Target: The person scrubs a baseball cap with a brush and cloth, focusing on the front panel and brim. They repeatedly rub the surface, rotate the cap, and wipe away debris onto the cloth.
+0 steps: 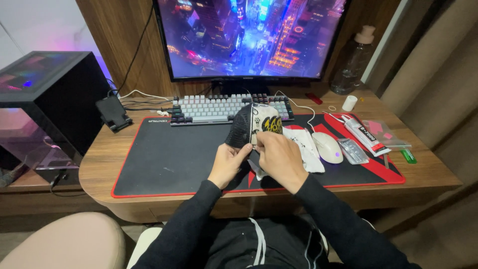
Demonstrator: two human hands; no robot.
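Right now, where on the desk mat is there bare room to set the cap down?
The mat is bare left of the left hand, below the keyboard. A small strip lies along the mat's front right edge. The right side is crowded: mouse, white cloth, glue tube, plastic bag. Both hands hold the cap.

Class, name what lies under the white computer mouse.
The white mouse rests on the black, red-edged desk mat, beside a white cloth. The mat beneath it is covered.
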